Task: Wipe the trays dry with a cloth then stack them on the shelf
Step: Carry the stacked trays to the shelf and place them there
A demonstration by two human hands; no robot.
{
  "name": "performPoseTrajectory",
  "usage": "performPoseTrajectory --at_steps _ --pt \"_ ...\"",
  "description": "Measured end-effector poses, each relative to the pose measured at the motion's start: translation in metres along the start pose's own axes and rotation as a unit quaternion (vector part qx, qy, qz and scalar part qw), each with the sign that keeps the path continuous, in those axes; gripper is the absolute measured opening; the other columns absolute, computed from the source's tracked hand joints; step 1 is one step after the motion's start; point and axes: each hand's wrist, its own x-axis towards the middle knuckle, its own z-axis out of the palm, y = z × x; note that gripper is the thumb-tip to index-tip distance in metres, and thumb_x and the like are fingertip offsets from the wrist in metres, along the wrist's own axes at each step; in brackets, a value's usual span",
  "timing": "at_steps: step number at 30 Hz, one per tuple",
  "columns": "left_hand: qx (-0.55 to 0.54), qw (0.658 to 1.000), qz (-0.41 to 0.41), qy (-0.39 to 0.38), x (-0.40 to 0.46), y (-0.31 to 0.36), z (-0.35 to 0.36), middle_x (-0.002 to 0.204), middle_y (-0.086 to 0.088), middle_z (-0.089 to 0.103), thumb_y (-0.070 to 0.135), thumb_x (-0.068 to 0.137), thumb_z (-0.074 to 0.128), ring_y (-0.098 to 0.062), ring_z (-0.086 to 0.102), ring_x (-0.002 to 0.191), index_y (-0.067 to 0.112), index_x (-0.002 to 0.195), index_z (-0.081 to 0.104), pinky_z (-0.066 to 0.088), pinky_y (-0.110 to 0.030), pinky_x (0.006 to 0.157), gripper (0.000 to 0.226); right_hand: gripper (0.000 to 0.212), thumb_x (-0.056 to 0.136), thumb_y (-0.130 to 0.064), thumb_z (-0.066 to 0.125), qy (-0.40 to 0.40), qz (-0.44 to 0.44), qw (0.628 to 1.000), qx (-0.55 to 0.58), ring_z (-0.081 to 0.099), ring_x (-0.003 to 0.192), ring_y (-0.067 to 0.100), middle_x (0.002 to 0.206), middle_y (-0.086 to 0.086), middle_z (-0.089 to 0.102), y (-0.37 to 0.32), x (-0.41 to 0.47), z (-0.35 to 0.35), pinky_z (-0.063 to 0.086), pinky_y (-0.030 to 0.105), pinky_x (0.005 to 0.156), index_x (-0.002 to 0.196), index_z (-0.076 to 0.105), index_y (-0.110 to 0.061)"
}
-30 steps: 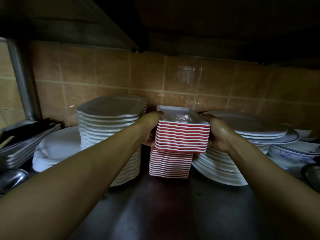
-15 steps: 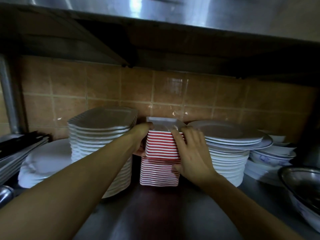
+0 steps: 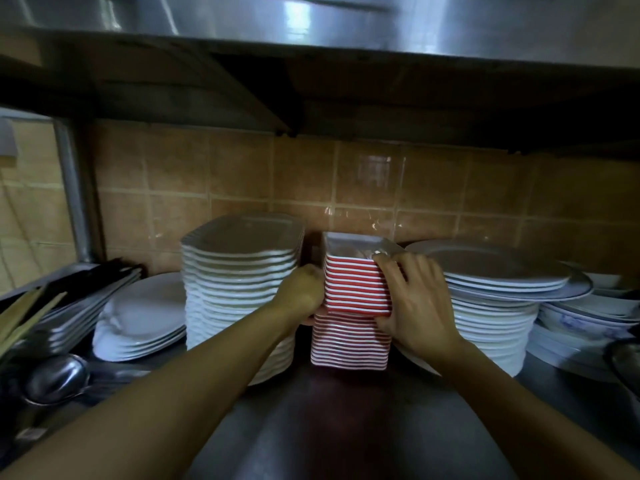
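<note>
From the head camera, the stack of red-and-white trays [image 3: 353, 306] stands on the steel shelf [image 3: 346, 427] between the 2 hands. The left hand [image 3: 302, 293] presses against the stack's left side about halfway up, its fingers curled under the upper batch, which sits slightly offset from the lower batch. The right hand [image 3: 414, 304] lies spread over the stack's front right corner, fingers nearly straight, fingertips at the top rim, thumb at the seam between the 2 batches.

The trays are square with white insides and thin red and white edge lines; the top one shows a glossy white well.

Just left of the left hand rises a tall stack of white scalloped plates [image 3: 239, 282]; farther left lie flat white plates [image 3: 142, 320], dark trays [image 3: 69, 299] and a metal ladle [image 3: 55, 377]. Just right of the right hand stand round white plates [image 3: 498, 299], with patterned bowls [image 3: 585, 317] beyond. Tan wall tiles [image 3: 311, 181] back the shelf, close behind the trays.
</note>
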Motion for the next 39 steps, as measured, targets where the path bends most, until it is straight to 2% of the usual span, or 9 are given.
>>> performPoseTrajectory --at_steps 1,3,5,8,21,25,32,36,39 --pt "0.041 0.999 0.033 0.000 -0.001 -0.005 -0.002 0.104 -0.006 0.068 0.022 0.090 0.051 -0.028 0.066 0.094 0.019 0.110 0.058 0.053 -0.035 0.070 0.021 0.083 0.040 -0.029 0.089 -0.004 0.001 1.000 0.003 0.061 0.093 0.035 0.102 0.015 0.062 0.000 0.001 0.000 0.048 0.043 0.083 0.116 0.061 -0.008" --pt "0.089 0.994 0.069 -0.008 -0.004 -0.015 -0.005 0.125 -0.009 0.060 0.004 0.083 0.059 -0.029 0.056 0.115 0.010 0.129 0.045 0.048 -0.042 0.092 0.047 0.084 0.040 -0.029 0.089 -0.009 0.003 1.000 0.008 0.061 0.094 0.036 0.103 0.016 0.062 0.000 0.002 0.001 0.048 0.044 0.083 0.116 0.060 -0.008" --pt "0.141 0.986 0.093 -0.013 -0.007 -0.023 -0.005 0.133 -0.013 0.054 0.000 0.083 0.057 -0.029 0.051 0.120 0.004 0.131 0.041 0.043 -0.040 0.099 0.051 0.085 0.039 -0.030 0.089 -0.007 0.002 1.000 0.006 0.061 0.094 0.036 0.103 0.016 0.062 0.000 0.001 0.002 0.048 0.044 0.084 0.115 0.060 -0.008" --pt "0.212 0.969 0.129 -0.015 -0.010 -0.029 -0.007 0.138 -0.010 0.048 0.008 0.087 0.054 -0.027 0.048 0.124 0.006 0.137 0.036 0.036 -0.023 0.092 0.053 0.085 0.039 -0.031 0.089 0.000 -0.002 1.000 0.004 0.060 0.094 0.036 0.103 0.016 0.062 0.001 0.002 0.004 0.048 0.044 0.083 0.115 0.059 -0.008" --pt "0.253 0.948 0.191 -0.038 -0.012 -0.033 -0.010 0.142 -0.008 0.040 0.013 0.088 0.054 -0.023 0.043 0.127 0.017 0.140 0.041 0.032 -0.023 0.097 0.053 0.085 0.039 -0.034 0.090 0.002 0.009 1.000 -0.028 0.062 0.093 0.035 0.101 0.016 0.063 -0.005 0.014 0.027 0.050 0.045 0.083 0.115 0.060 -0.011" --pt "0.221 0.956 0.191 -0.031 -0.016 -0.036 -0.007 0.142 -0.003 0.044 0.033 0.085 0.060 -0.020 0.046 0.126 0.019 0.141 0.037 0.037 -0.031 0.104 0.062 0.091 0.039 -0.036 0.090 -0.016 0.008 1.000 -0.022 0.059 0.097 0.034 0.105 0.015 0.061 -0.004 0.011 0.028 0.048 0.044 0.086 0.121 0.056 -0.014" --pt "0.218 0.949 0.228 -0.019 -0.021 -0.038 -0.004 0.142 0.002 0.046 0.035 0.087 0.057 -0.016 0.048 0.123 0.032 0.143 0.031 0.032 -0.016 0.090 0.062 0.087 0.054 -0.032 0.088 -0.052 0.025 0.998 0.024 0.054 0.110 0.037 0.118 0.015 0.058 -0.002 0.008 0.026 0.042 0.048 0.095 0.131 0.052 -0.015" --pt "0.224 0.947 0.226 -0.038 -0.023 -0.041 -0.005 0.145 0.004 0.042 0.029 0.086 0.059 -0.016 0.047 0.126 0.032 0.147 0.020 0.038 -0.028 0.104 0.073 0.085 0.054 -0.027 0.088 -0.062 0.040 0.997 0.039 0.053 0.111 0.038 0.119 0.016 0.058 -0.004 0.011 0.032 0.041 0.049 0.096 0.131 0.052 -0.014" --pt "0.236 0.947 0.212 -0.045 -0.022 -0.046 -0.004 0.148 0.004 0.039 0.028 0.087 0.058 -0.016 0.044 0.129 0.030 0.150 0.014 0.038 -0.036 0.106 0.077 0.085 0.058 -0.027 0.086 -0.077 0.051 0.995 0.044 0.048 0.119 0.037 0.128 0.016 0.054 -0.007 0.012 0.040 0.035 0.049 0.103 0.134 0.049 -0.016"
